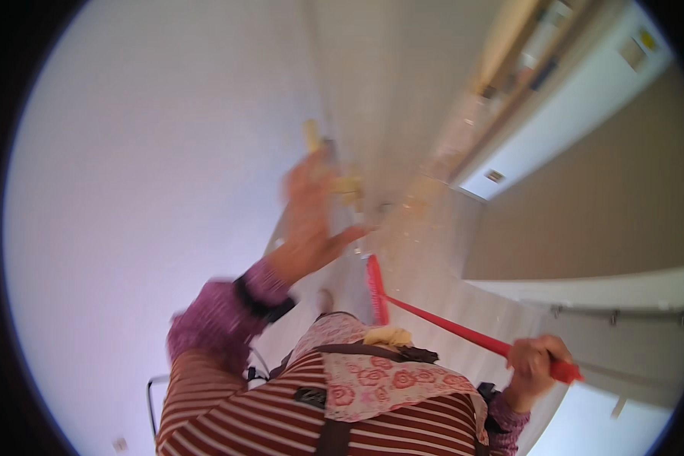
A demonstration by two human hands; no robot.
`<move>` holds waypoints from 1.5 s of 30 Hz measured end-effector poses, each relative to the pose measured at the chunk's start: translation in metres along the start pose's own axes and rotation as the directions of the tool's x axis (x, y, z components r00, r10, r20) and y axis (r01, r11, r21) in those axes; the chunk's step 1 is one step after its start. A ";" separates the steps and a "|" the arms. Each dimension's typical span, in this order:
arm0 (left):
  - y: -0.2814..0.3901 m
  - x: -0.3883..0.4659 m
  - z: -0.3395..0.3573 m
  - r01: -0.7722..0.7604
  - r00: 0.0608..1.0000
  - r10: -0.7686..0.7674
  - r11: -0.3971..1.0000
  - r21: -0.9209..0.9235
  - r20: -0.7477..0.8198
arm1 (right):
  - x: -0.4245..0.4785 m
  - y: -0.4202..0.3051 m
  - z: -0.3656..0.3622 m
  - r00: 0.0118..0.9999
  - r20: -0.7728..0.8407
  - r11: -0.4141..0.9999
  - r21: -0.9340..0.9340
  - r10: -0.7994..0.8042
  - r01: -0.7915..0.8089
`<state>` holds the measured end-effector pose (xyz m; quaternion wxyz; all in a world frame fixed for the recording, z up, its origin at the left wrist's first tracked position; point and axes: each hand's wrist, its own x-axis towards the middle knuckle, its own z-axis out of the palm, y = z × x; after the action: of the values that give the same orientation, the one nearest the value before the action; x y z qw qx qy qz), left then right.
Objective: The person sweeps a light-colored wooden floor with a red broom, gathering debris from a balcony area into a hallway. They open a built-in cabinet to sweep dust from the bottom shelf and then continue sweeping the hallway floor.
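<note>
My right hand (536, 365) is wrapped around the upper end of a red broom's handle (450, 326) at the lower right. The handle slopes down to the broom's red head (377, 290), which is near the floor in front of my body. Raised at mid-picture, my left hand (310, 211) is blurred, with its thumb spread from the fingers and nothing visible in it. Behind its fingers are blurred yellow objects (349, 187) that I cannot make out. A shoe (325, 300) shows just left of the broom head.
A pale wall (131, 188) fills the left side. Light floor (427, 268) with small scattered bits runs ahead. To the right stand a brown-grey panel (570, 205) and a wood-edged opening (507, 85) with blurred items. A rail with hooks (614, 317) is at lower right.
</note>
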<state>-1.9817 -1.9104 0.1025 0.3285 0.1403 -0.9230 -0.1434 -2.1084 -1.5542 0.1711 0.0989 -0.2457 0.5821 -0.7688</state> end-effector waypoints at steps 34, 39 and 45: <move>-0.159 -0.526 0.011 0.983 0.047 -0.997 0.037 0.179 -0.055 | -0.124 0.278 0.422 -0.034 0.881 0.806 -0.446 0.472 -0.389; -0.225 -0.370 0.108 0.828 0.539 -0.808 0.561 0.029 0.241 | -0.002 0.243 0.396 0.513 0.687 0.843 -0.296 0.515 -0.450; -0.244 -0.144 0.189 0.731 0.657 -0.624 0.665 -0.154 0.422 | 0.073 0.173 0.371 0.836 0.461 0.930 -0.338 0.298 -0.144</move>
<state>-1.9558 -2.0513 -0.2066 0.1063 0.3987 -0.8077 -0.4212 -2.0108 -1.9526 0.1021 0.2997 -0.3804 0.6664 -0.5669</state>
